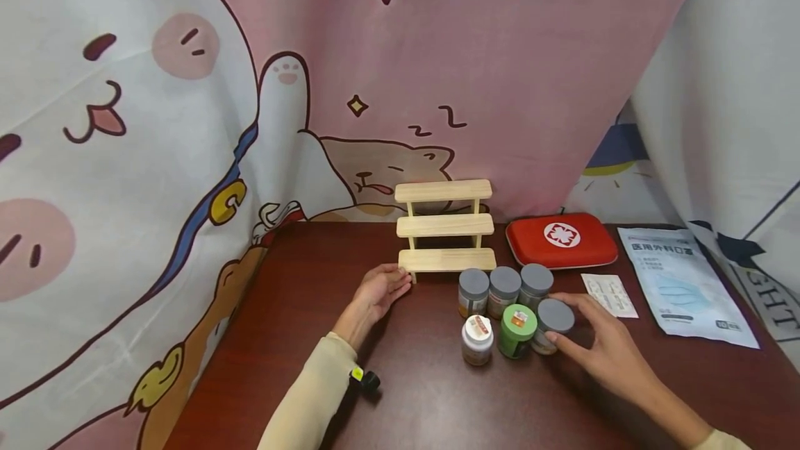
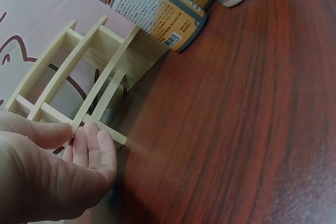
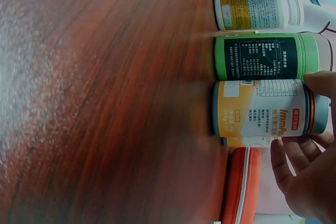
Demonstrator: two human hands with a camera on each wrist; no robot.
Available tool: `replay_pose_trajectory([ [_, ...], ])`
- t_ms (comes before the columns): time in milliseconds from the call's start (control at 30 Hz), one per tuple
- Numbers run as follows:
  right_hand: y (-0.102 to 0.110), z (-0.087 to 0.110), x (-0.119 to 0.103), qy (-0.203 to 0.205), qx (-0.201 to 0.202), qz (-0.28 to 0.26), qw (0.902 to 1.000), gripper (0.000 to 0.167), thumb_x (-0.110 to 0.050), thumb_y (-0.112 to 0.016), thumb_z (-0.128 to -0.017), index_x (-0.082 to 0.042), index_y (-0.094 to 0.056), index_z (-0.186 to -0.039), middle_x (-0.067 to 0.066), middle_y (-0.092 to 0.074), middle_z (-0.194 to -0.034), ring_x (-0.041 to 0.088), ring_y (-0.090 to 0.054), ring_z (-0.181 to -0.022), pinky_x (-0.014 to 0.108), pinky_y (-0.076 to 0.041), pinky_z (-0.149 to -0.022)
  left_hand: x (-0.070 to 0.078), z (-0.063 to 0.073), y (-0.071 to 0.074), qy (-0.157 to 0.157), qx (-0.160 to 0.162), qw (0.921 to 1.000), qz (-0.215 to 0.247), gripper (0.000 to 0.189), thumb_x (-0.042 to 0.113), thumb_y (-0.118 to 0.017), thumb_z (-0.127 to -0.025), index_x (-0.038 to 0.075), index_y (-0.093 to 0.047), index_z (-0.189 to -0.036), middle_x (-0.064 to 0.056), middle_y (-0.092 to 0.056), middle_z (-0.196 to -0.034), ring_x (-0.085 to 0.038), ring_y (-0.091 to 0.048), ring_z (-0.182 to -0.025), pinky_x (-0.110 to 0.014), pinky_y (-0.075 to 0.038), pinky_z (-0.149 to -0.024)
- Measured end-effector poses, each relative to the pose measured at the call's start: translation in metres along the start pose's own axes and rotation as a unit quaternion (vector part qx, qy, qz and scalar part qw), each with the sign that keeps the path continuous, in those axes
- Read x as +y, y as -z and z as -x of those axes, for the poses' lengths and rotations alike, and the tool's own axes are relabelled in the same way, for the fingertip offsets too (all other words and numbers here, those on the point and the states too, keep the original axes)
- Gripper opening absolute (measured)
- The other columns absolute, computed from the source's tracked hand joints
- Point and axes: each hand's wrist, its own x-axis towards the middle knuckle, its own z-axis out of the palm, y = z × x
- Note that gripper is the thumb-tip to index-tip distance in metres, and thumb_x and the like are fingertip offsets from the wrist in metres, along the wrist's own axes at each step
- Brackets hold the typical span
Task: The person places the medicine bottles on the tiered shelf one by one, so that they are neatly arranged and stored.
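A small three-tier wooden display shelf [image 1: 445, 226] stands against the backdrop. My left hand [image 1: 380, 292] pinches the left end of its lowest board, thumb on one side and fingers on the other in the left wrist view [image 2: 63, 166]. My right hand [image 1: 603, 349] grips a grey-lidded supplement jar [image 3: 262, 108] near its lid, thumb and fingers on opposite sides. That jar stands upright at the right of a cluster. Beside it are a green jar [image 1: 518, 330] and a white bottle [image 1: 478, 340]. Behind them stand more grey-lidded jars [image 1: 504, 292], close to the shelf's right front.
A red first-aid case [image 1: 562, 240] lies right of the shelf. Near it are a small printed packet [image 1: 609, 295] and a blue-white face mask pack [image 1: 687, 283]. A cartoon-print cloth [image 1: 500, 75] hangs behind the dark wooden table [image 1: 431, 401].
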Motion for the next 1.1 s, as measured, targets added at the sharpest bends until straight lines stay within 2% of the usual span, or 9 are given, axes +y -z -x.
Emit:
replay_pose_trajectory([
  [133, 0.001, 0.0, -0.001, 0.012, 0.01, -0.005, 0.9999, 0.063, -0.037, -0.089, -0.087, -0.021, -0.061, -0.141, 0.002, -0.063, -0.133, -0.011, -0.046, -0.111, 0.005, -0.047, -0.085, 0.0, -0.001, 0.0, -0.004, -0.003, 1.0, -0.001, 0.017, 0.0, -0.06, -0.104, 0.0, -0.057, -0.12, -0.002, -0.07, -0.098, -0.015, -0.073, -0.094, -0.038, -0.061, -0.104],
  [267, 0.005, -0.001, -0.004, 0.026, 0.021, -0.015, 0.9993, 0.064, -0.03, -0.091, -0.085, -0.022, -0.062, -0.142, 0.001, -0.061, -0.134, -0.01, -0.046, -0.112, 0.005, -0.049, -0.083, -0.001, -0.001, 0.001, -0.006, -0.006, 1.0, -0.004, 0.018, 0.0, -0.06, -0.104, -0.001, -0.057, -0.121, -0.001, -0.069, -0.098, -0.016, -0.072, -0.095, -0.042, -0.059, -0.109],
  [400, 0.01, -0.005, -0.01, 0.048, 0.031, -0.039, 0.9976, 0.067, -0.017, -0.092, -0.083, -0.023, -0.062, -0.143, -0.004, -0.061, -0.132, -0.007, -0.05, -0.11, 0.006, -0.053, -0.081, -0.001, 0.0, 0.002, -0.005, 0.005, 1.0, -0.004, 0.016, 0.0, -0.06, -0.104, 0.001, -0.058, -0.12, -0.001, -0.069, -0.098, -0.017, -0.072, -0.096, -0.039, -0.061, -0.104],
  [500, 0.015, -0.009, -0.016, 0.06, 0.044, -0.047, 0.9961, 0.068, -0.01, -0.092, -0.081, -0.021, -0.063, -0.141, -0.007, -0.061, -0.13, -0.006, -0.052, -0.109, 0.005, -0.052, -0.081, -0.002, 0.0, 0.003, -0.005, 0.009, 0.9999, -0.003, 0.014, 0.0, -0.061, -0.104, 0.003, -0.06, -0.117, 0.0, -0.069, -0.097, -0.017, -0.073, -0.097, -0.036, -0.063, -0.099],
  [600, 0.02, -0.01, -0.022, 0.067, 0.055, -0.043, 0.9953, 0.068, -0.01, -0.093, -0.079, -0.019, -0.064, -0.141, -0.005, -0.063, -0.131, -0.008, -0.05, -0.111, 0.001, -0.047, -0.084, -0.002, -0.001, 0.002, -0.006, 0.002, 1.0, -0.003, 0.012, 0.0, -0.061, -0.104, 0.003, -0.06, -0.115, 0.0, -0.069, -0.096, -0.016, -0.072, -0.096, -0.035, -0.063, -0.097],
  [733, 0.026, -0.014, -0.028, 0.067, 0.057, -0.04, 0.9953, 0.068, -0.013, -0.093, -0.08, -0.022, -0.064, -0.141, -0.001, -0.063, -0.13, -0.007, -0.047, -0.11, 0.004, -0.044, -0.082, -0.002, -0.002, 0.002, -0.006, -0.005, 1.0, -0.004, 0.012, 0.0, -0.06, -0.103, 0.003, -0.06, -0.115, 0.0, -0.069, -0.095, -0.015, -0.072, -0.094, -0.034, -0.062, -0.098],
  [800, 0.029, -0.017, -0.03, 0.068, 0.061, -0.04, 0.9951, 0.068, -0.013, -0.093, -0.08, -0.024, -0.065, -0.14, -0.002, -0.063, -0.13, -0.006, -0.047, -0.11, 0.006, -0.043, -0.081, -0.002, -0.002, 0.002, -0.005, -0.006, 1.0, -0.005, 0.013, 0.0, -0.06, -0.104, 0.002, -0.059, -0.117, 0.0, -0.069, -0.095, -0.015, -0.071, -0.094, -0.034, -0.062, -0.099],
  [967, 0.038, -0.027, -0.037, 0.077, 0.078, -0.043, 0.993, 0.07, -0.008, -0.093, -0.078, -0.028, -0.066, -0.139, -0.006, -0.064, -0.127, -0.006, -0.049, -0.112, 0.004, -0.038, -0.089, -0.002, -0.003, 0.003, -0.004, -0.011, 0.9999, -0.007, 0.016, 0.001, -0.06, -0.104, 0.0, -0.058, -0.12, 0.0, -0.069, -0.097, -0.014, -0.071, -0.095, -0.036, -0.061, -0.102],
  [1100, 0.049, -0.035, -0.048, 0.062, 0.084, -0.048, 0.9933, 0.067, -0.009, -0.091, -0.08, -0.025, -0.065, -0.14, -0.005, -0.063, -0.124, -0.006, -0.052, -0.104, 0.002, -0.043, -0.082, -0.002, -0.003, 0.003, -0.004, -0.013, 0.9999, -0.006, 0.016, 0.001, -0.06, -0.105, 0.001, -0.058, -0.12, 0.0, -0.069, -0.098, -0.014, -0.071, -0.095, -0.035, -0.061, -0.102],
])
